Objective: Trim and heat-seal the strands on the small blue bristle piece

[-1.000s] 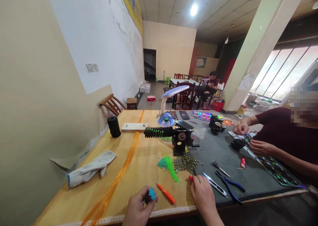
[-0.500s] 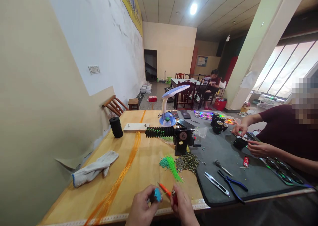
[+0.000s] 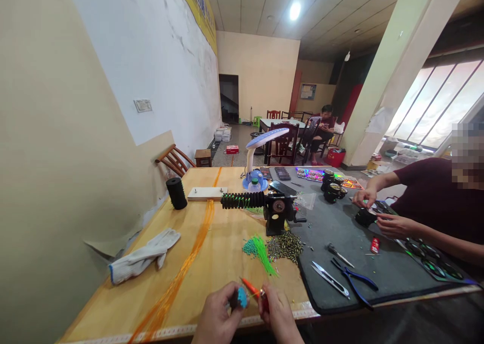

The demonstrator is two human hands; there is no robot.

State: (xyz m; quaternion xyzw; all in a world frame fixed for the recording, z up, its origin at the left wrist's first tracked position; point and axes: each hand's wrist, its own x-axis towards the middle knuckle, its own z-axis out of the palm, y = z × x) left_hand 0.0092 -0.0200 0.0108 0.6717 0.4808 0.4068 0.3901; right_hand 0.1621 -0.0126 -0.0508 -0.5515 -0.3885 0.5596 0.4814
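Observation:
My left hand [image 3: 216, 318] is closed around a small dark spool with a blue-green end [image 3: 239, 299], held just above the table's near edge. My right hand [image 3: 279, 313] is closed in a pinch on a small red piece [image 3: 264, 300], right beside the spool. A thin green strand runs between the two. An orange pen-like tool [image 3: 250, 286] lies on the wood just behind my fingers. Further back lie a bundle of green strands [image 3: 260, 249] and a heap of small dark beads [image 3: 285, 246].
A black winding device with a ribbed roller [image 3: 264, 205] stands mid-table. Snips [image 3: 329, 279] and blue pliers [image 3: 355, 282] lie on the grey mat [image 3: 359, 263]. A white glove [image 3: 141, 256] and orange strands [image 3: 189, 261] lie at left. A person at right handles black spools.
My right hand drew back from the mat's edge to meet my left hand, bringing the red piece beside the spool. The view shifted slightly.

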